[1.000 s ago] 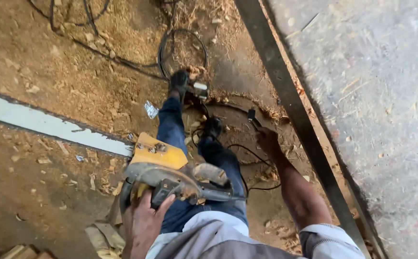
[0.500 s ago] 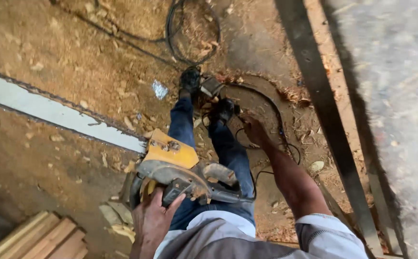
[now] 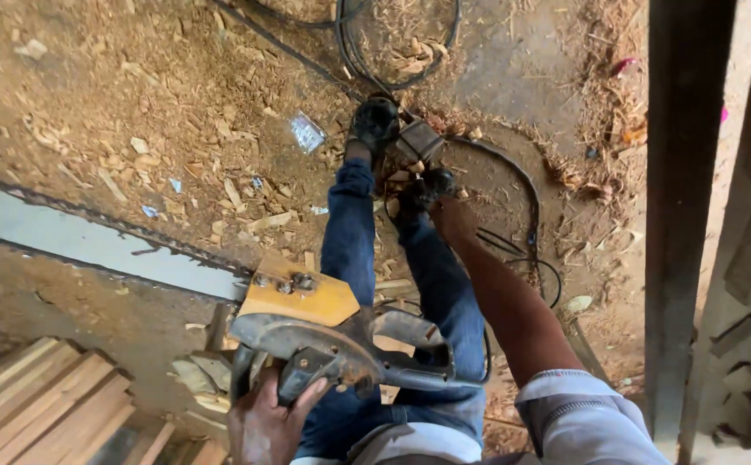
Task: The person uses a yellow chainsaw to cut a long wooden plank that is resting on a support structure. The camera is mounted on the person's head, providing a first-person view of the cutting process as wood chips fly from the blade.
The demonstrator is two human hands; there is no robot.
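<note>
I look down at my legs in blue jeans. My left hand [image 3: 265, 422] grips the rear handle of a yellow and grey chainsaw [image 3: 324, 331]. Its long grey bar [image 3: 91, 241] reaches out to the left above the ground. My right arm stretches down to my right foot, where my right hand [image 3: 448, 215] reaches a black cable by a small grey plug box [image 3: 418, 139]. The fingers are hidden against the shoe, so their grip is unclear.
Wood chips and sawdust cover the dirt ground. Black cables [image 3: 392, 52] loop at the top and curve past my feet. Wooden planks [image 3: 48, 400] are stacked at the lower left. A dark steel beam [image 3: 676, 198] runs down the right side.
My right hand has moved from the cable at the right down towards my right foot. The view has shifted, bringing the planks and the beam closer. My left hand keeps the chainsaw.
</note>
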